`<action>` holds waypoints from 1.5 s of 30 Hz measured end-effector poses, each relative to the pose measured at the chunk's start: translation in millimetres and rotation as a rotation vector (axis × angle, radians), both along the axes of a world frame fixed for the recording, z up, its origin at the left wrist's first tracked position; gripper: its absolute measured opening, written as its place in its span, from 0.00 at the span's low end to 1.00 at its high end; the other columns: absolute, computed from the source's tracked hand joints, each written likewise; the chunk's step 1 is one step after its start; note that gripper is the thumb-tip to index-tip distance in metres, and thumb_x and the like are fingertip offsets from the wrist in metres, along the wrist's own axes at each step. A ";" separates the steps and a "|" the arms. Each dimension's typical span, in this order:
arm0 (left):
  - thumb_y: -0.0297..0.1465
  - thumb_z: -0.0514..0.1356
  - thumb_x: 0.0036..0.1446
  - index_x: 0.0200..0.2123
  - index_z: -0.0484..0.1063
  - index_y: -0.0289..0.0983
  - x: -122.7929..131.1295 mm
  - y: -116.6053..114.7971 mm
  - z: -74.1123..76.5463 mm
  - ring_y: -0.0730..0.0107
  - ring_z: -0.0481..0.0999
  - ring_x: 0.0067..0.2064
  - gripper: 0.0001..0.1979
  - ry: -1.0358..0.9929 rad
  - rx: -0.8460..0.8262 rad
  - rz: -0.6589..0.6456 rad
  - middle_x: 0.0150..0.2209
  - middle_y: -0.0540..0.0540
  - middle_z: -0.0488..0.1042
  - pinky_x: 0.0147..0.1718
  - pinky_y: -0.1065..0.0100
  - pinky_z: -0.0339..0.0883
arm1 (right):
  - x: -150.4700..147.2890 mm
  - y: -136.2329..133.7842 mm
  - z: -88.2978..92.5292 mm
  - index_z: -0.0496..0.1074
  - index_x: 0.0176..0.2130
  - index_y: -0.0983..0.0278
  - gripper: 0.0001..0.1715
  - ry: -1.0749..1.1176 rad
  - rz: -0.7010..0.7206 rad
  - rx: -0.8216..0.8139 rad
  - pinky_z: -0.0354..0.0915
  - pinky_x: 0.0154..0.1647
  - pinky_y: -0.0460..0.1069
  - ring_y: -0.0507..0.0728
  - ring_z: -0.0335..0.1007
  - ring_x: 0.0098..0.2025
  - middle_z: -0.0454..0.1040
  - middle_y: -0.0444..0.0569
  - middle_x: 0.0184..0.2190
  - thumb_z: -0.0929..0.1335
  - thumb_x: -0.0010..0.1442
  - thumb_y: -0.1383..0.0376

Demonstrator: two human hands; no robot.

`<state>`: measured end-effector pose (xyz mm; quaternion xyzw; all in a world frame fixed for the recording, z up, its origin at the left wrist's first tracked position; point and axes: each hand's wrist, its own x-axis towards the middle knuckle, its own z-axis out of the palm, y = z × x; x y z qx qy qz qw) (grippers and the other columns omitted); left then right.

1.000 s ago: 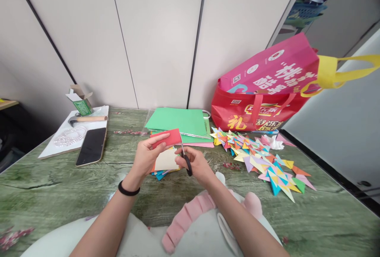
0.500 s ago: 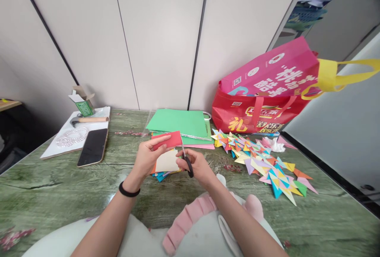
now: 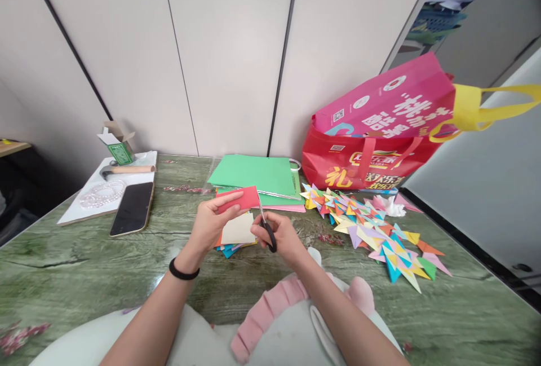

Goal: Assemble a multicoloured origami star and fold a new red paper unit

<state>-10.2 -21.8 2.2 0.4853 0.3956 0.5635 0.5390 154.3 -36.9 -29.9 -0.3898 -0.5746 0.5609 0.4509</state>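
Between the thumb and fingers of my left hand (image 3: 212,220) is a piece of red paper (image 3: 242,199), raised above the table. My right hand (image 3: 282,238) grips black-handled scissors (image 3: 271,235), with the blades pointing up at the paper's right edge. Part of the scissor handles is hidden by my fingers. Under my hands lies a small stack of coloured paper pieces (image 3: 238,230), a cream one on top. Just behind is a pile of larger green sheets (image 3: 257,175), with a pink sheet lower down.
Many folded paper triangles (image 3: 367,214) spread over the right side. Red and pink bags (image 3: 359,154) stand behind them. At left lie a phone (image 3: 132,209), a hammer (image 3: 129,170), a beaded string (image 3: 102,194) and a small green box (image 3: 119,149). A plush toy (image 3: 274,315) sits in front of me.
Almost nothing differs. My right hand and the scissors have shifted very slightly, while the red paper stays in the same place in my left hand.
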 end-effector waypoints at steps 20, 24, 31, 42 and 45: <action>0.31 0.65 0.44 0.40 0.76 0.36 -3.0 -2.9 0.9 0.61 0.77 0.40 0.16 0.238 0.034 -0.018 0.41 0.43 0.78 0.38 0.67 0.72 | -0.5 1.8 -1.3 0.65 0.30 0.64 0.22 0.036 -0.018 0.010 0.54 0.22 0.45 0.48 0.57 0.21 0.63 0.39 0.17 0.72 0.42 0.53; 0.31 0.66 0.42 0.39 0.77 0.36 -1.2 -4.0 2.7 0.60 0.77 0.39 0.17 0.159 -0.005 -0.045 0.42 0.43 0.77 0.39 0.65 0.73 | -1.0 1.0 -0.4 0.65 0.30 0.64 0.21 0.032 -0.032 0.009 0.54 0.21 0.44 0.48 0.58 0.19 0.63 0.39 0.16 0.72 0.42 0.53; 0.31 0.67 0.41 0.39 0.77 0.35 0.2 -5.0 3.9 0.59 0.78 0.39 0.17 0.111 -0.018 -0.043 0.40 0.43 0.78 0.40 0.63 0.73 | -2.4 -1.2 5.0 0.65 0.28 0.64 0.20 0.028 -0.049 -0.012 0.53 0.18 0.44 0.48 0.57 0.17 0.62 0.38 0.14 0.72 0.43 0.52; 0.31 0.67 0.41 0.39 0.77 0.35 1.2 -5.2 5.7 0.59 0.78 0.39 0.17 0.113 -0.040 -0.039 0.39 0.43 0.78 0.42 0.62 0.72 | -3.7 -1.1 4.5 0.64 0.26 0.64 0.19 0.053 -0.116 -0.033 0.54 0.16 0.43 0.48 0.58 0.14 0.64 0.39 0.13 0.70 0.45 0.52; 0.31 0.67 0.42 0.43 0.74 0.34 0.7 -5.3 6.0 0.59 0.78 0.39 0.21 0.096 -0.051 -0.080 0.41 0.42 0.78 0.43 0.61 0.71 | 4.0 2.5 2.9 0.64 0.27 0.63 0.19 -0.009 -0.213 0.018 0.56 0.18 0.45 0.50 0.61 0.16 0.66 0.40 0.15 0.69 0.46 0.51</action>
